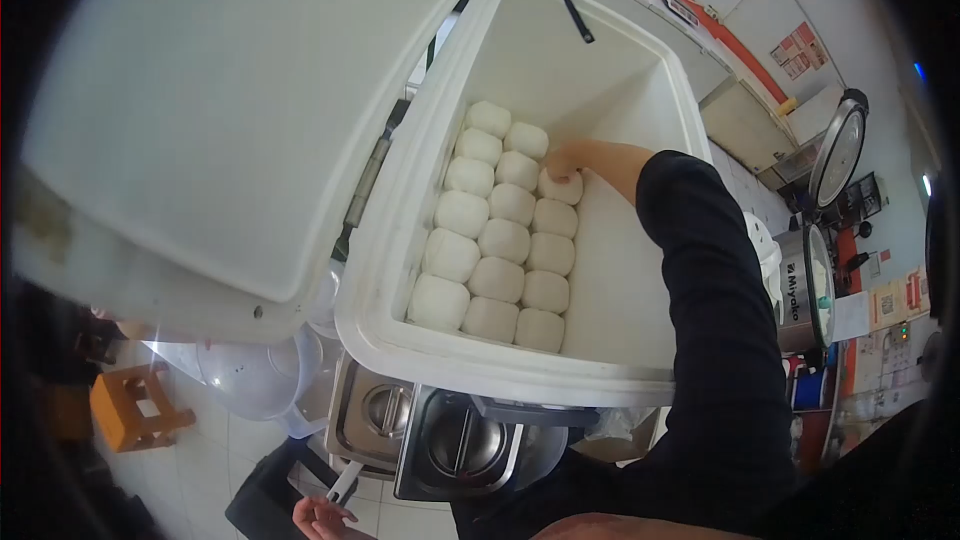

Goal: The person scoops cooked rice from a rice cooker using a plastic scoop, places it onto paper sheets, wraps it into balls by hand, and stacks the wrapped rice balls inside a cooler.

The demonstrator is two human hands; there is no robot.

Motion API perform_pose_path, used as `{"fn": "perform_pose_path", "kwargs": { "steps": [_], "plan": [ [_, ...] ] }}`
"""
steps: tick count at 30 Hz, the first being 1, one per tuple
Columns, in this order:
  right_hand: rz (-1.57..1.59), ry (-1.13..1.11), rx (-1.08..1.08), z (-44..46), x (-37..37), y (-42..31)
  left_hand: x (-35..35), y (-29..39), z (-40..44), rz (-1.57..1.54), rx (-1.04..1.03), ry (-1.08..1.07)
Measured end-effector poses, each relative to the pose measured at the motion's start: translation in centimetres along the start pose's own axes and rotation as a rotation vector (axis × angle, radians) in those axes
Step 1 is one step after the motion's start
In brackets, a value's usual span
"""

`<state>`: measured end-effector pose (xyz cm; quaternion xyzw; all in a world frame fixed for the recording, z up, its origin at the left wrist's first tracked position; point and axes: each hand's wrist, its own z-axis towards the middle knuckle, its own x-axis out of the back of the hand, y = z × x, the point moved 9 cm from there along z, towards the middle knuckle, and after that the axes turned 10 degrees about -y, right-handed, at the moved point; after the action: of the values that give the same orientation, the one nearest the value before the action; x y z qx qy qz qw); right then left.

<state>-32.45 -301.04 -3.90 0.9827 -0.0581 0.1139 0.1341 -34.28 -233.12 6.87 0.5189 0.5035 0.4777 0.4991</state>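
Observation:
Several rows of rounded white pieces [500, 240], like dough or buns, line the left side of a deep white box [388, 270]. My right hand [567, 158] reaches into the box, its fingers closed on the top of the uppermost piece [560, 187] in the right-hand row. That arm wears a dark sleeve. Low at the left, outside the box, is my left hand [322, 518]. Its fingers are loosely bent and apart, with nothing visible in them. A light-coloured handle [345, 481] is just above it.
The box's large white lid [220, 120] stands open at the left. Two steel containers with lids [462, 440] are below the box. An orange stool [135, 405] is on the floor at the left. A steel cooker [798, 285] with a raised lid stands at the right.

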Motion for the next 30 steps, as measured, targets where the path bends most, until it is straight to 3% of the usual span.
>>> {"fn": "perform_pose_path", "kwargs": {
  "steps": [5, 11, 15, 18, 20, 21, 22, 24, 25, 28, 29, 30],
  "plan": [
    [0.054, 0.019, -0.005, 0.3, -0.3, 0.2, -0.9, -1.5, 0.5, -0.032, 0.014, -0.074],
    [0.04, 0.109, -0.012, 0.1, 0.6, 0.1, 0.2, -0.4, -1.2, 0.02, 0.016, -0.017],
    [-0.04, 0.333, 0.026, -3.4, 5.2, -1.8, 0.0, 0.7, -3.2, -0.003, -0.023, 0.002],
    [-0.161, 0.883, 0.299, -14.5, 12.3, -6.7, -1.6, 1.6, -4.7, 0.021, -0.063, -0.092],
    [-0.175, 1.315, 0.537, -27.0, 11.6, -10.2, -3.7, 2.4, -6.1, 0.045, -0.093, -0.157],
    [0.177, 1.274, 0.626, -33.2, 9.0, -10.5, -4.9, 3.6, -7.3, 0.191, -0.194, -0.189],
    [0.213, 1.305, 0.537, -37.5, 5.8, -10.9, -6.2, 4.6, -9.0, 0.32, -0.307, -0.229],
    [0.258, 1.395, 0.608, -44.3, -3.2, -10.2, -11.1, 7.4, -13.1, 0.4, -0.598, -0.373],
    [0.321, 1.452, 0.469, -45.9, -7.7, -6.9, -13.6, 8.7, -15.8, 0.358, -0.759, -0.465],
    [0.507, 1.615, 0.052, -49.5, -23.7, 3.5, -18.2, 5.3, -23.3, 0.322, -0.979, -0.783],
    [0.509, 1.583, -0.232, -49.6, -30.3, 9.0, -20.6, 4.9, -26.1, 0.349, -0.928, -0.877],
    [0.63, 1.391, -0.606, -50.1, -37.7, 14.0, -23.2, 4.9, -29.3, 0.383, -0.873, -0.957]
  ]
}}
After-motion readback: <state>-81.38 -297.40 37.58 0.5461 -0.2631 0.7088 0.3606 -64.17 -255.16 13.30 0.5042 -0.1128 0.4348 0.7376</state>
